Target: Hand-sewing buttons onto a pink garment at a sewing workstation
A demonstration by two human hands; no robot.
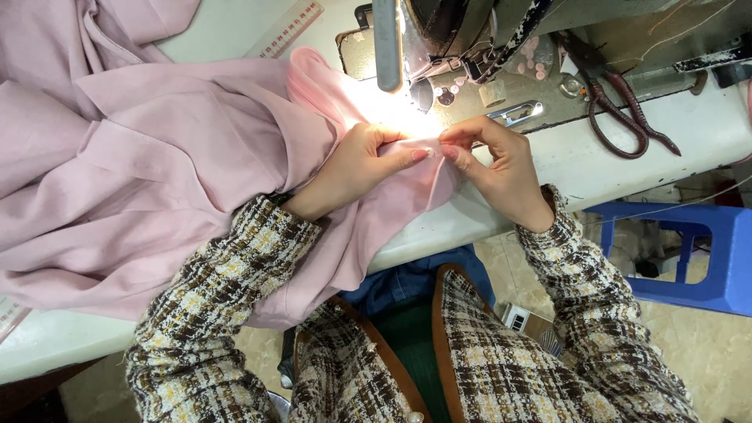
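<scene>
Head view, looking down: we see both of our hands pinching one small fold of pink fabric [157, 164] just in front of the sewing machine [439, 39], in the bright pool of its lamp. Our left hand [356, 168] grips the fold between thumb and fingers from the left; our right hand [497, 168] pinches the same fold from the right, fingertips almost meeting the left thumb. The fold sits near the front edge of the white counter [611, 149], short of the needle area.

As we judge it, the work is at a preparing stage: the edge is being folded and lined up by hand, and it does not yet lie under the presser foot. Most of the garment is heaped over the left part of the counter, with one end spilling over the front edge toward our lap.

A pair of dark scissors [627, 113] lies at the back right of the counter, a small metal clip [517, 113] near the machine base, and a ruler [290, 27] at the back edge.

The lamp glare washes out the needle, the presser foot and any stitching, so we cannot tell whether a seam exists. The machine's top is cut off by the frame.
</scene>
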